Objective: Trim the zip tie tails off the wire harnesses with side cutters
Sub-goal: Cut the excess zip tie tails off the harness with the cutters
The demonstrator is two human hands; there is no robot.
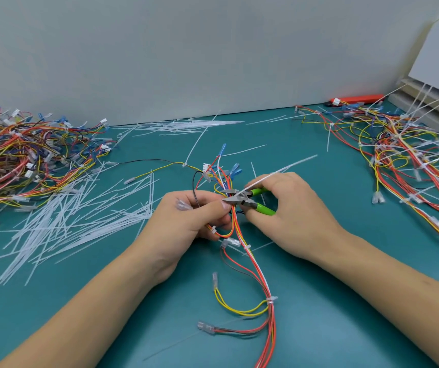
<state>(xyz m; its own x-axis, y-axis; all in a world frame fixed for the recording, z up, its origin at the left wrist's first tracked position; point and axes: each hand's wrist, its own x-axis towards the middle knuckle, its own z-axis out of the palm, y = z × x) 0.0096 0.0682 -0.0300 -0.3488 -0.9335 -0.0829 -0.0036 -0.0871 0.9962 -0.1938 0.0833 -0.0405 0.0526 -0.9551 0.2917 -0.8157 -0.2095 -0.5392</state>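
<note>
My left hand (189, 219) grips a wire harness (256, 274) of red, orange, yellow and white wires at the middle of the green mat. My right hand (290, 208) holds green-handled side cutters (242, 197), whose steel jaws sit at the bundle right beside my left thumb. A long white zip tie tail (279, 171) sticks up and to the right from the jaws, across my right fingers. Farther down the harness, short zip ties (272, 299) wrap the wires.
A heap of harnesses (27, 155) lies at the left, another heap (404, 155) with long uncut tails at the right. Cut white tails (80, 216) are strewn left of my hands and along the back wall. A red tool (356, 98) lies at the back right.
</note>
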